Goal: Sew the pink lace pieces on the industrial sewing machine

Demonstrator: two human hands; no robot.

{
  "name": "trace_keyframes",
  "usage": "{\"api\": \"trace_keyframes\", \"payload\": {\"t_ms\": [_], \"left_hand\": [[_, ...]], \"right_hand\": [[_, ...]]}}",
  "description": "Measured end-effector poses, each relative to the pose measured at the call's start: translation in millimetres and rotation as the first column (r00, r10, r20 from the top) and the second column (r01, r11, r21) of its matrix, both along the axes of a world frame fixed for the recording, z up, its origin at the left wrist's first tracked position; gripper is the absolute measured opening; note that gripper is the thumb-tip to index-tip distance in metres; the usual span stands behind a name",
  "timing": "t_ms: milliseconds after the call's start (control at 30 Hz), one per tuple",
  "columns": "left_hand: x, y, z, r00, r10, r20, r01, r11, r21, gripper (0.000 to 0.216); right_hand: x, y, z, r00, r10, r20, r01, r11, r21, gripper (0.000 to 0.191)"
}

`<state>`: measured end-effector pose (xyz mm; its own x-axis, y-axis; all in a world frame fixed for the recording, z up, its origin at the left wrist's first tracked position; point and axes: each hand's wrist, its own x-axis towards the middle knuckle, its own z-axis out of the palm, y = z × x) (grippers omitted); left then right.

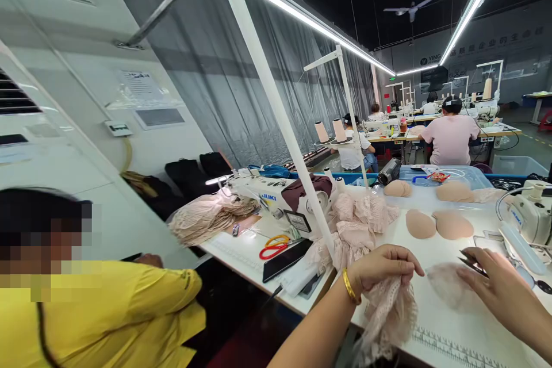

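My left hand (382, 270), with a gold bangle at the wrist, is closed on a bunched piece of beige lace fabric (390, 319) that hangs over the table's front edge. In my right hand (500, 284) is a pair of thread snips (473, 264), dark blades pointing left. Below the snips a sheer pale mesh piece (446, 284) lies on the white table, close to the right fingertips. Two beige moulded cups (452, 224) rest farther back. A heap of beige lace (356, 221) sits behind my left hand.
A white sewing machine (535, 213) stands at the right. On the left table are another machine (267, 195), red-and-yellow scissors (275, 246), a dark tablet-like slab (287, 260) and stacked fabric (211, 215). A white pole (276, 98) rises between. A person in yellow (129, 310) sits left.
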<state>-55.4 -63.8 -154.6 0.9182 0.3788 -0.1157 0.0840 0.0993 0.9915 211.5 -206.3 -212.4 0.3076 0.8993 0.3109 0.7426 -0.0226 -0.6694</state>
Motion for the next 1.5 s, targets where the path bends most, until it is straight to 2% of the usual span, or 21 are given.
{"api": "trace_keyframes", "payload": {"t_ms": [67, 133, 233, 333, 433, 600, 700, 767, 867, 967, 1033, 1100, 1167, 1233, 1400, 1500], "left_hand": [[2.4, -2.7, -0.2, 1.0, -0.023, -0.004, 0.023, 1.0, -0.018, 0.058], [9.5, -6.8, -1.7, 0.999, -0.053, 0.0, 0.053, 0.998, -0.04, 0.064], [21.2, -11.2, -4.4, 0.994, -0.105, 0.012, 0.106, 0.993, -0.053, 0.068], [28.2, -13.2, -6.7, 0.986, -0.167, 0.026, 0.168, 0.982, -0.08, 0.069], [31.0, -15.7, -10.0, 0.974, -0.222, 0.053, 0.227, 0.965, -0.133, 0.071], [33.4, -22.5, -17.4, 0.966, -0.247, 0.076, 0.257, 0.948, -0.187, 0.066], [34.9, -26.0, -20.1, 0.962, -0.262, 0.082, 0.274, 0.939, -0.208, 0.067], [36.0, -27.2, -21.1, 0.959, -0.27, 0.085, 0.282, 0.936, -0.211, 0.071], [37.3, -27.1, -22.6, 0.962, -0.258, 0.086, 0.27, 0.938, -0.216, 0.086], [38.3, -26.1, -24.6, 0.971, -0.231, 0.061, 0.239, 0.944, -0.228, 0.104], [39.0, -26.2, -25.2, 0.974, -0.22, 0.059, 0.227, 0.948, -0.222, 0.111], [39.6, -27.3, -24.3, 0.973, -0.22, 0.075, 0.231, 0.954, -0.193, 0.115], [39.6, -29.2, -21.2, 0.967, -0.237, 0.09, 0.248, 0.958, -0.145, 0.118], [39.0, -31.5, -16.0, 0.96, -0.267, 0.088, 0.274, 0.958, -0.088, 0.121], [37.2, -36.7, -2.1, 0.95, -0.309, 0.042, 0.309, 0.951, 0.017, 0.12], [37.3, -38.2, 1.5, 0.953, -0.302, 0.038, 0.301, 0.953, 0.018, 0.122]], "right_hand": [[-0.1, -7.9, -15.8, 0.995, -0.022, 0.093, 0.019, 0.999, 0.04, 0.042], [-7.5, -15.7, -19.3, 0.983, 0.034, 0.182, -0.047, 0.997, 0.067, 0.036], [-23.6, -21.7, -11.2, 0.906, 0.081, 0.416, -0.173, 0.967, 0.189, 0.024], [-36.1, -19.6, -1.9, 0.794, -0.057, 0.605, -0.194, 0.919, 0.342, 0.024], [-43.1, -15.0, 1.0, 0.77, -0.14, 0.623, -0.174, 0.893, 0.415, 0.028], [-50.1, -11.0, -5.5, 0.791, -0.115, 0.6, -0.2, 0.879, 0.432, 0.025], [-52.7, -9.7, -12.1, 0.789, -0.111, 0.605, -0.181, 0.898, 0.402, 0.029], [-53.0, -9.9, -16.2, 0.816, -0.103, 0.569, -0.147, 0.915, 0.377, 0.031], [-49.9, -13.4, -19.7, 0.905, -0.055, 0.423, -0.091, 0.944, 0.317, 0.034], [-43.3, -19.9, -17.4, 0.976, 0.027, 0.218, -0.067, 0.982, 0.178, 0.035], [-39.7, -24.9, -12.3, 0.993, 0.112, 0.04, -0.115, 0.992, 0.059, 0.038], [-38.6, -30.1, -5.6, 0.961, 0.209, -0.179, -0.222, 0.973, -0.056, 0.044], [-39.3, -35.1, 0.5, 0.887, 0.279, -0.369, -0.351, 0.925, -0.145, 0.051], [-40.5, -39.4, 4.4, 0.826, 0.299, -0.478, -0.43, 0.882, -0.191, 0.057], [-41.6, -44.1, 6.2, 0.787, 0.348, -0.51, -0.503, 0.84, -0.204, 0.056], [-43.1, -43.4, 6.5, 0.803, 0.351, -0.482, -0.489, 0.85, -0.197, 0.055]]}}
